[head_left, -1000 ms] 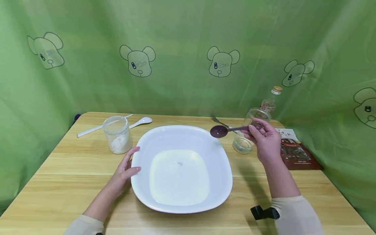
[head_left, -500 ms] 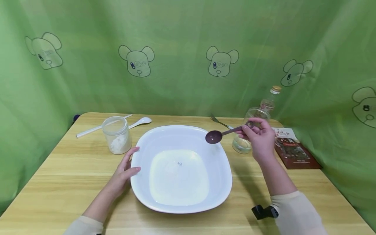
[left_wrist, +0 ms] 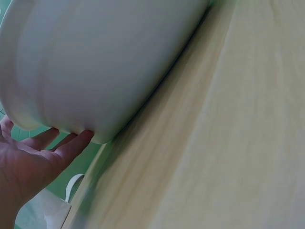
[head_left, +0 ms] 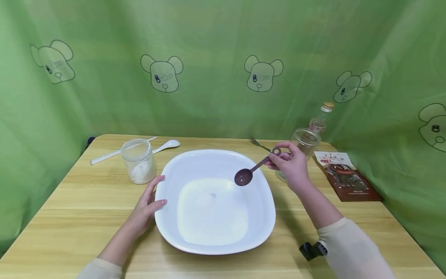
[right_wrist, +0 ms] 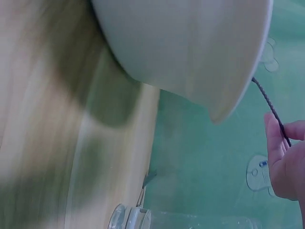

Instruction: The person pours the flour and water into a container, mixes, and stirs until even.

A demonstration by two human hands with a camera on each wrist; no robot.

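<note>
"Your right hand (head_left: 292,167) is pinching the brown spoon (head_left: 244,177), whose bowl is hanging over the white basin (head_left: 210,217)."
"And your left hand (head_left: 144,208) is resting, spread, against the basin's left side, near the powder jar (head_left: 138,155)."

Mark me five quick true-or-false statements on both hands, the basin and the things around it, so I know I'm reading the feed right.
1. The right hand holds the dark spoon by its handle. True.
2. The left hand holds the white spoon. False: it touches the side of the basin.
3. The jar with something white in it stands to the right of the basin. False: it stands to the left.
4. The bottle at the back has its cap on. True.
5. The packet stands upright. False: it lies on the table.
</note>
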